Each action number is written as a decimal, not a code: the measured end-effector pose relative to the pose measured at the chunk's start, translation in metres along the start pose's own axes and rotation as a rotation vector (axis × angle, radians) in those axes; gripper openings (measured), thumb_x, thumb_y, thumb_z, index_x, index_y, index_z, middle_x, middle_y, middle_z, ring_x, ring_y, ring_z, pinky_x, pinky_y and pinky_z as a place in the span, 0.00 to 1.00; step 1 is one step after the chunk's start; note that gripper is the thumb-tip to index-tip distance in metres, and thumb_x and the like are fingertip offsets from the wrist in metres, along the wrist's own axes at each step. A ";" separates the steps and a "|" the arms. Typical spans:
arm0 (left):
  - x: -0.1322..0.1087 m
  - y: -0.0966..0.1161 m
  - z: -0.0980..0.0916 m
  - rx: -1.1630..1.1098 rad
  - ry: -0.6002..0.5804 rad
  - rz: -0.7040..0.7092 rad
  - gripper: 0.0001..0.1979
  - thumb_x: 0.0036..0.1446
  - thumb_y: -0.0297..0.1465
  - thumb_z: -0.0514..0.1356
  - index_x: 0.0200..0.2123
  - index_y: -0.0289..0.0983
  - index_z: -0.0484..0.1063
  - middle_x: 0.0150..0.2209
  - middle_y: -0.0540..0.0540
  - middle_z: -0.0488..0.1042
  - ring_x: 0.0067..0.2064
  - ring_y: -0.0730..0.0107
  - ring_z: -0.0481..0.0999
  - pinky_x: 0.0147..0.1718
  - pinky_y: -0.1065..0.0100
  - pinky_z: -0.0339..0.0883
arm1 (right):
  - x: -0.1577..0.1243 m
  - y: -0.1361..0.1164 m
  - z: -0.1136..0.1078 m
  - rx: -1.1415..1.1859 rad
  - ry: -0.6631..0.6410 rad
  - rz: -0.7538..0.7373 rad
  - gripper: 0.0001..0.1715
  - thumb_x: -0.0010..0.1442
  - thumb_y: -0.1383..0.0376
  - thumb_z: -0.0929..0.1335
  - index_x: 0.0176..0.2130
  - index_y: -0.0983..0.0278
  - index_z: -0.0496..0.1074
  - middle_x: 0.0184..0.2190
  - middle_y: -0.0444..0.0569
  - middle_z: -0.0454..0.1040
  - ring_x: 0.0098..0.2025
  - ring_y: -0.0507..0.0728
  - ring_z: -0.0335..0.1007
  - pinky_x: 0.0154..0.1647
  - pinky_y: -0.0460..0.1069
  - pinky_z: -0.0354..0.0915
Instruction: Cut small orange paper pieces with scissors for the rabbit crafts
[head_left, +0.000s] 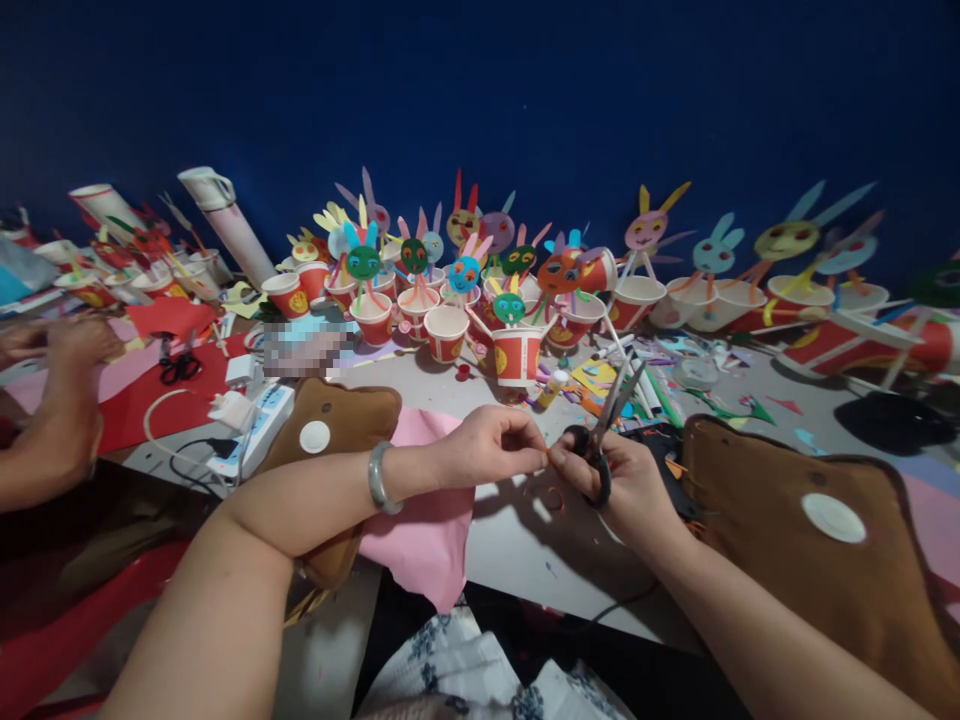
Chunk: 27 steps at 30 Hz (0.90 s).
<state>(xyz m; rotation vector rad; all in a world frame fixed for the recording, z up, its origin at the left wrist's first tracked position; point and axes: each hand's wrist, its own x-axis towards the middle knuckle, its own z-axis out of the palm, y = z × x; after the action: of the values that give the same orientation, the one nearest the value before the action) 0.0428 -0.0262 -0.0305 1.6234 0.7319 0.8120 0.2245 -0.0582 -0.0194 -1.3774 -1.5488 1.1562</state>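
My left hand (495,442), with a bracelet at the wrist, is pinched closed at its fingertips. Between them a tiny orange piece (548,453) shows, mostly hidden, and the fingertips of my right hand (626,485) meet it from the other side. That right hand also holds a pair of scissors (619,402) with black handles, blades pointing up and away. Below the hands a thin orange curl (553,498) lies on the white table (525,550). Pink paper (427,500) lies under my left wrist and hangs over the table's front edge.
Paper cups (517,358) with rabbit-faced paper figures (465,275) line the back. Brown cushions (787,540) lie on both sides. A power strip (259,430), markers (646,385) and paper scraps surround the work spot. At left, another person's hands (75,360) are near a second pair of scissors (180,365).
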 end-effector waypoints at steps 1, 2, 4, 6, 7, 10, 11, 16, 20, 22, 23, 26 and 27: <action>0.000 0.000 0.000 0.000 0.002 0.002 0.04 0.51 0.27 0.61 0.28 0.32 0.71 0.26 0.48 0.71 0.28 0.76 0.69 0.30 0.73 0.64 | 0.000 0.001 0.000 0.009 0.000 0.008 0.16 0.51 0.52 0.72 0.28 0.60 0.67 0.18 0.42 0.67 0.18 0.52 0.63 0.18 0.48 0.59; 0.000 0.000 0.000 0.000 0.004 0.003 0.04 0.51 0.27 0.61 0.28 0.32 0.71 0.26 0.48 0.71 0.28 0.76 0.68 0.30 0.73 0.64 | 0.000 0.001 0.000 0.018 0.001 0.013 0.16 0.51 0.53 0.72 0.28 0.61 0.67 0.18 0.42 0.67 0.18 0.52 0.63 0.18 0.48 0.59; 0.000 0.001 0.000 0.003 0.006 0.006 0.04 0.51 0.27 0.61 0.28 0.32 0.71 0.26 0.49 0.71 0.28 0.77 0.68 0.29 0.73 0.64 | -0.001 0.002 0.000 0.038 -0.004 0.025 0.15 0.51 0.54 0.72 0.29 0.61 0.67 0.18 0.41 0.67 0.17 0.52 0.63 0.17 0.47 0.59; 0.000 0.001 0.000 0.004 0.011 0.013 0.04 0.51 0.27 0.61 0.27 0.32 0.70 0.26 0.49 0.70 0.28 0.77 0.68 0.29 0.73 0.63 | -0.001 0.001 0.000 0.054 -0.010 0.037 0.15 0.50 0.55 0.72 0.29 0.61 0.67 0.18 0.41 0.67 0.17 0.52 0.64 0.18 0.48 0.60; 0.000 0.001 0.000 0.004 0.013 0.018 0.04 0.52 0.27 0.61 0.27 0.32 0.70 0.26 0.49 0.70 0.28 0.76 0.68 0.29 0.73 0.63 | -0.001 0.001 0.000 0.060 -0.009 0.040 0.15 0.50 0.55 0.72 0.29 0.61 0.67 0.18 0.41 0.67 0.17 0.52 0.64 0.18 0.48 0.60; 0.000 0.001 0.000 0.006 0.021 0.026 0.03 0.51 0.27 0.61 0.28 0.32 0.71 0.26 0.49 0.71 0.28 0.76 0.68 0.30 0.72 0.64 | -0.001 0.000 0.001 0.064 -0.007 0.042 0.15 0.50 0.55 0.73 0.29 0.61 0.67 0.18 0.41 0.67 0.17 0.52 0.64 0.17 0.47 0.61; 0.000 0.001 0.000 0.006 0.024 0.025 0.03 0.51 0.27 0.61 0.28 0.32 0.71 0.26 0.48 0.71 0.29 0.76 0.69 0.30 0.72 0.64 | -0.001 0.000 0.001 0.063 -0.007 0.038 0.15 0.50 0.55 0.73 0.28 0.61 0.67 0.18 0.41 0.67 0.17 0.52 0.64 0.17 0.47 0.61; 0.002 0.004 0.000 -0.032 0.021 0.006 0.06 0.52 0.29 0.62 0.30 0.32 0.72 0.28 0.47 0.73 0.30 0.76 0.71 0.31 0.73 0.65 | 0.000 0.001 0.000 0.058 -0.008 0.007 0.15 0.50 0.55 0.74 0.28 0.61 0.67 0.16 0.40 0.66 0.16 0.52 0.66 0.17 0.47 0.62; 0.002 0.006 0.001 -0.032 0.050 0.011 0.05 0.51 0.28 0.62 0.29 0.31 0.72 0.27 0.47 0.72 0.29 0.77 0.70 0.30 0.74 0.64 | -0.001 0.000 0.001 0.085 0.004 0.002 0.15 0.49 0.56 0.74 0.27 0.62 0.68 0.15 0.39 0.67 0.15 0.51 0.64 0.15 0.45 0.61; 0.002 0.007 0.001 -0.026 0.053 0.011 0.04 0.51 0.27 0.61 0.28 0.30 0.72 0.27 0.47 0.72 0.29 0.77 0.70 0.30 0.74 0.64 | -0.001 -0.002 0.001 0.088 0.014 0.000 0.14 0.49 0.57 0.73 0.26 0.62 0.68 0.15 0.39 0.67 0.15 0.50 0.64 0.15 0.45 0.60; 0.002 0.007 0.001 -0.023 0.057 0.012 0.04 0.51 0.27 0.61 0.28 0.30 0.72 0.27 0.47 0.72 0.29 0.77 0.70 0.30 0.74 0.64 | -0.001 -0.003 0.002 0.085 0.022 -0.003 0.14 0.49 0.57 0.73 0.26 0.62 0.68 0.15 0.39 0.67 0.15 0.50 0.64 0.15 0.44 0.60; 0.001 0.009 0.001 -0.014 0.071 0.016 0.04 0.51 0.27 0.61 0.28 0.30 0.72 0.26 0.48 0.72 0.29 0.77 0.69 0.30 0.74 0.63 | -0.001 -0.003 0.002 0.082 0.032 -0.007 0.13 0.49 0.58 0.73 0.26 0.63 0.68 0.15 0.39 0.67 0.15 0.49 0.63 0.15 0.44 0.59; 0.001 0.009 0.001 -0.015 0.079 0.016 0.04 0.51 0.27 0.61 0.28 0.30 0.72 0.26 0.48 0.72 0.29 0.78 0.69 0.29 0.75 0.63 | 0.000 -0.002 0.002 0.086 0.030 -0.005 0.13 0.49 0.58 0.73 0.26 0.63 0.68 0.15 0.39 0.67 0.15 0.49 0.63 0.15 0.44 0.59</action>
<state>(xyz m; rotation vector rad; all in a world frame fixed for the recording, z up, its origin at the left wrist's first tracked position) 0.0451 -0.0275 -0.0217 1.5926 0.7674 0.8954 0.2220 -0.0589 -0.0178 -1.3281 -1.4640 1.1796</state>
